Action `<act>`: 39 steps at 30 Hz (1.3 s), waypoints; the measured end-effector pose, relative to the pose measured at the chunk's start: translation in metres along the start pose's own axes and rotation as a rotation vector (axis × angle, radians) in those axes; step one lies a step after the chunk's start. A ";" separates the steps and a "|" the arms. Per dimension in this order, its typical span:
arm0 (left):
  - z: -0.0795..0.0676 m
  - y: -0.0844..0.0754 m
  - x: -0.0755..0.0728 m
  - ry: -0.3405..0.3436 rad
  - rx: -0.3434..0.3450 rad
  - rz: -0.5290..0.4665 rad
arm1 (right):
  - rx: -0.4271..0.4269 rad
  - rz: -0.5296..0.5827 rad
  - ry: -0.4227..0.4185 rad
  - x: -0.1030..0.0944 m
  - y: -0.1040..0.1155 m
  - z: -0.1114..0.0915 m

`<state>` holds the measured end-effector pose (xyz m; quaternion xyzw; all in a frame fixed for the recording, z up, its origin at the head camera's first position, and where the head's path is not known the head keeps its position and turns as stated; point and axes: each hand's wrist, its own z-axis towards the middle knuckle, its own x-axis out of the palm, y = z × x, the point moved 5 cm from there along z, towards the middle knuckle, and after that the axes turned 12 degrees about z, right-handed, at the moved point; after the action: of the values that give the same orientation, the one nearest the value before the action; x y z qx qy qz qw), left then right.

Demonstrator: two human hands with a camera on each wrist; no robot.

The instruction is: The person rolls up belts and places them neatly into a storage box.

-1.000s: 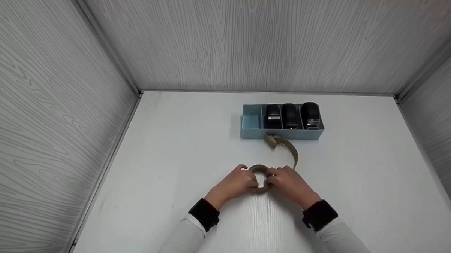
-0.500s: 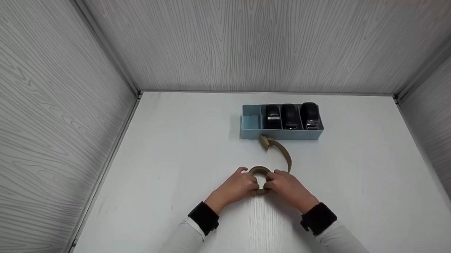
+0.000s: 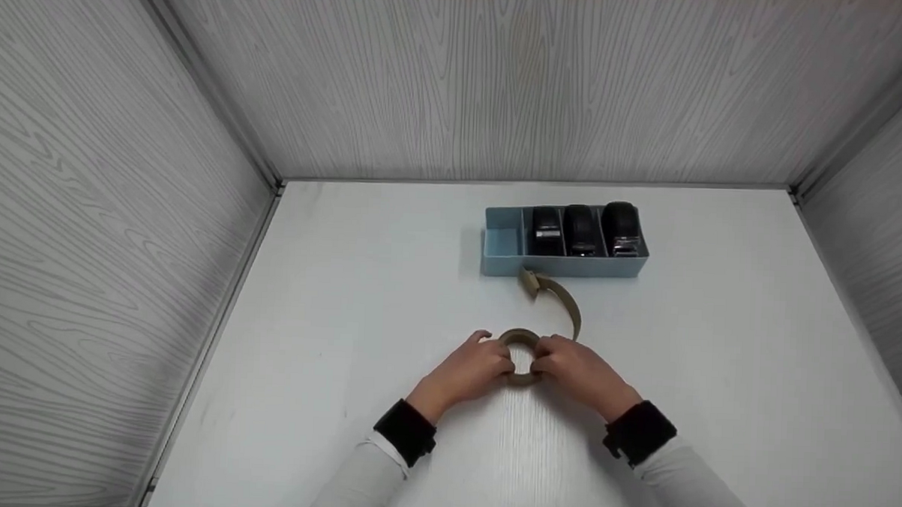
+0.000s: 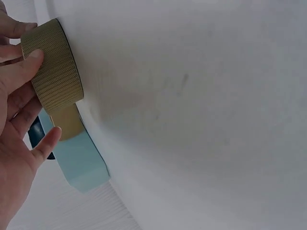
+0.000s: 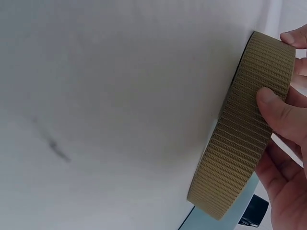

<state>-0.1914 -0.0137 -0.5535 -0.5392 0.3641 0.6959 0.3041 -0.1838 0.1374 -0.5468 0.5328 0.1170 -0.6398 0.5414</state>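
Note:
A tan ribbed webbing belt (image 3: pixel 521 336), wound into a ring, stands on its edge on the white table. My left hand (image 3: pixel 474 368) grips the ring's left side, thumb outside and fingertips inside. On the opposite side my right hand (image 3: pixel 578 370) pinches the wall the same way. From beside the right hand, the belt's loose tail (image 3: pixel 569 300) curves away to a thicker folded end (image 3: pixel 529 284) near the box. The left wrist view shows the thumb pressed on the woven outer face (image 4: pixel 56 72); in the right wrist view the other thumb lies on the webbing (image 5: pixel 240 132).
Behind the hands is a light blue divided box (image 3: pixel 570 267). Three of its compartments hold black rolled belts (image 3: pixel 581 229) with shiny metal parts; the leftmost compartment (image 3: pixel 502 242) has nothing in it. Grey wood-grain panels (image 3: pixel 457 81) border the table at the back and sides.
The tail and its folded end have shifted left along the box's front. Both hands stay on the ring at nearly the same spot, with small finger movements.

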 end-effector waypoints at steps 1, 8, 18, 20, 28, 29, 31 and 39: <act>0.001 -0.001 0.000 -0.001 0.001 0.003 | -0.008 -0.015 -0.004 0.001 0.001 0.000; 0.002 -0.004 0.001 -0.025 0.025 -0.023 | -0.036 -0.039 0.006 0.003 0.001 0.001; 0.000 0.003 0.002 -0.020 0.000 0.012 | 0.025 0.056 0.037 -0.002 -0.007 -0.001; 0.001 0.001 0.001 -0.027 -0.015 0.023 | 0.032 0.042 0.032 0.000 -0.005 0.000; 0.005 -0.007 0.002 -0.029 0.018 0.023 | 0.002 0.011 0.043 0.004 -0.001 0.003; 0.005 -0.007 0.002 -0.027 0.018 0.024 | 0.003 0.013 0.042 0.003 -0.002 0.002; 0.004 -0.004 0.003 -0.017 0.014 0.022 | 0.014 0.033 0.033 0.001 -0.004 0.000; 0.003 -0.003 0.003 0.011 -0.006 0.000 | 0.014 0.069 0.023 0.000 -0.008 -0.003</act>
<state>-0.1911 -0.0098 -0.5565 -0.5441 0.3636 0.6939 0.3005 -0.1886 0.1423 -0.5514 0.5476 0.1002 -0.6154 0.5580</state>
